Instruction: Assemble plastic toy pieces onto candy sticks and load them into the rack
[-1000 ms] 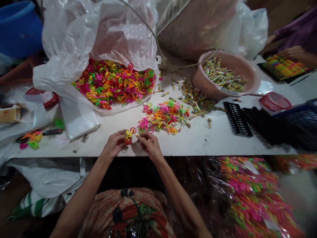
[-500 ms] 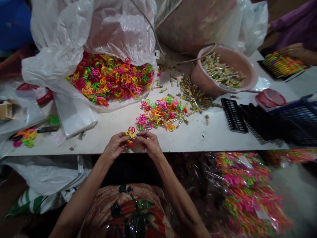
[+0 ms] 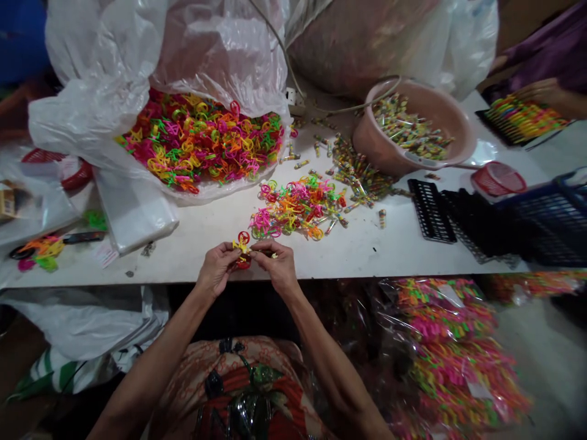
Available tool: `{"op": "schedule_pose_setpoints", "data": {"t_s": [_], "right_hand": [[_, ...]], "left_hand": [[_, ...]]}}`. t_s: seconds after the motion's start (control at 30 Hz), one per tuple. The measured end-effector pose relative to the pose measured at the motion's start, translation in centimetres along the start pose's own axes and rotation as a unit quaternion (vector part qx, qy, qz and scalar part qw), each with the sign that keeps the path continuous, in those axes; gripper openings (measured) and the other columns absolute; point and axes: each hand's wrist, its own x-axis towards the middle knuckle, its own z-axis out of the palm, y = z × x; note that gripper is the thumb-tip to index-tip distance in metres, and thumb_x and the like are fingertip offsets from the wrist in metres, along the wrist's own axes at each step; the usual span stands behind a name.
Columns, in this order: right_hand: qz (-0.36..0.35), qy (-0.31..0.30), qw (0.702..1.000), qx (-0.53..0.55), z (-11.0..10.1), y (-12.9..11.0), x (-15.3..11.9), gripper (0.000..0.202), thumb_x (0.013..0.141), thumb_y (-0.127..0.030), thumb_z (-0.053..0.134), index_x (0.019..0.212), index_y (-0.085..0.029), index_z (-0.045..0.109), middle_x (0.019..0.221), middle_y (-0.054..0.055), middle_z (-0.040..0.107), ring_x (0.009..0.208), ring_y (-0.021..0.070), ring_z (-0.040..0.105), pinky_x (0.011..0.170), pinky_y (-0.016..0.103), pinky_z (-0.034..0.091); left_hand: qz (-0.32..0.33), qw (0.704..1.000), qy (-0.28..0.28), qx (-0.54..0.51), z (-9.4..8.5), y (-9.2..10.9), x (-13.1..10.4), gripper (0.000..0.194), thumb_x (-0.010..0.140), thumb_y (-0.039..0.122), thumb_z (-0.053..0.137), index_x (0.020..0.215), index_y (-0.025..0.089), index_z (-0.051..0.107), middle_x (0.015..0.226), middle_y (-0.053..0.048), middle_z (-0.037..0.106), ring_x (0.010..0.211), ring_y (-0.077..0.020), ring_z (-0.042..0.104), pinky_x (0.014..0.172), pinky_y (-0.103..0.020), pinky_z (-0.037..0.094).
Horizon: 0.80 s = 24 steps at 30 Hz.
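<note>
While both hands meet at the near edge of the white table [image 3: 389, 253], the left hand [image 3: 219, 269] pinches a small cluster of plastic toys [image 3: 241, 247], yellow and red, between thumb and fingertips, and the right hand [image 3: 277, 267] pinches the same cluster from the other side, fingers curled together around it. The cluster sits just above the table edge, between the two hands. Just beyond it on the table lies a loose heap of coloured toys [image 3: 296, 208] in pink, orange, green and yellow. Farther back and to the left of that heap, a big clear plastic bag [image 3: 137, 79] spills many more of the same pieces. To the right of the heap, small wrapped sticks [image 3: 362, 177] lie scattered, touching a pink basin [image 3: 454, 125] filled with them. Black plastic racks [image 3: 431, 211] lie right of the sticks. At the far right corner another person's hand [image 3: 543, 91] rests on a filled rack.
</note>
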Motion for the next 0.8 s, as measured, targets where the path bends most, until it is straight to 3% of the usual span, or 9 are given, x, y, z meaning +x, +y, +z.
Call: {"op": "schedule_pose_setpoints", "data": {"t_s": [0.1,0.23,0.33,0.37,0.43,0.5,0.57,0.67,0.8], "right_hand": [[-0.072,0.014,0.995,-0.071,0.1,0.0,0.0,0.008,0.063,-0.029,0.073,0.064,-0.021,0.07,0.071,0.001,0.064,0.068,0.0139,0.055,0.063,0.027,0.044],[-0.067,-0.019,0.991,-0.112,-0.8,-0.9,1.8,0.013,0.069,-0.034,0.071,0.071,-0.022,0.071,0.069,0.001,0.063,0.063,0.0147,0.054,0.06,0.029,0.045],[-0.146,0.044,0.97,-0.187,-2.4,-2.8,4.0,0.02,0.074,-0.037,0.067,0.086,-0.022,0.071,0.089,0.005,0.065,0.079,0.0192,0.058,0.068,0.032,0.048],[-0.176,0.084,0.956,-0.22,-2.9,-3.3,4.5,0.025,0.076,-0.038,0.065,0.094,-0.021,0.069,0.098,0.008,0.064,0.087,0.0211,0.058,0.072,0.034,0.048],[-0.203,0.133,0.93,-0.274,-3.7,-3.9,4.9,0.033,0.078,-0.037,0.063,0.107,-0.02,0.064,0.108,0.011,0.06,0.095,0.0227,0.056,0.075,0.035,0.048],[-0.184,0.087,0.929,-0.308,-3.6,-3.3,4.4,0.034,0.078,-0.031,0.061,0.11,-0.019,0.06,0.102,0.009,0.06,0.088,0.0206,0.056,0.071,0.034,0.048],[-0.156,-0.015,0.927,-0.34,-2.6,-1.6,3.1,0.035,0.074,-0.021,0.058,0.108,-0.02,0.057,0.096,0.005,0.061,0.078,0.0178,0.056,0.067,0.031,0.048],[-0.163,-0.101,0.888,-0.418,-0.5,1.4,1.3,0.04,0.069,-0.009,0.051,0.107,-0.019,0.056,0.101,0.007,0.061,0.082,0.0185,0.058,0.07,0.031,0.049],[-0.229,-0.081,0.831,-0.501,1.0,3.8,1.0,0.042,0.072,0.001,0.044,0.106,-0.02,0.059,0.106,0.01,0.062,0.096,0.021,0.059,0.079,0.032,0.049]], "left_hand": [[0.032,0.999,0.011,0.026,0.2,-0.3,0.2,0.042,0.046,0.028,0.088,0.072,0.014,0.058,0.059,0.002,0.065,0.05,-0.0106,0.06,0.054,-0.024,0.052],[0.034,0.997,-0.035,0.052,0.9,0.7,1.2,0.037,0.052,0.03,0.085,0.075,0.013,0.062,0.067,-0.003,0.068,0.057,-0.0143,0.063,0.059,-0.029,0.053],[0.174,0.973,-0.02,0.151,1.6,3.4,3.4,0.027,0.065,0.026,0.076,0.088,0.016,0.067,0.085,-0.006,0.07,0.074,-0.0178,0.065,0.069,-0.031,0.053],[0.244,0.947,0.006,0.209,1.8,4.7,4.5,0.023,0.069,0.022,0.072,0.092,0.017,0.068,0.092,-0.006,0.07,0.084,-0.0194,0.065,0.075,-0.032,0.053],[0.368,0.859,0.063,0.35,2.2,7.5,7.1,0.023,0.075,0.011,0.061,0.094,0.02,0.068,0.11,-0.008,0.067,0.106,-0.0237,0.06,0.092,-0.037,0.048],[0.4,0.773,0.074,0.487,2.6,9.7,9.7,0.027,0.076,0.003,0.051,0.089,0.019,0.068,0.116,-0.012,0.065,0.122,-0.0295,0.05,0.106,-0.046,0.036],[0.39,0.73,0.065,0.558,2.9,10.8,12.0,0.028,0.076,0.001,0.048,0.089,0.017,0.066,0.118,-0.017,0.063,0.129,-0.0337,0.045,0.11,-0.053,0.028],[0.41,0.733,0.033,0.542,2.6,10.3,13.8,0.026,0.076,0.005,0.051,0.095,0.017,0.064,0.125,-0.019,0.06,0.136,-0.034,0.039,0.112,-0.056,0.02],[0.439,0.75,0.009,0.495,0.8,8.6,13.4,0.02,0.078,0.01,0.054,0.094,0.019,0.063,0.131,-0.018,0.057,0.14,-0.0301,0.035,0.115,-0.053,0.015]]}}
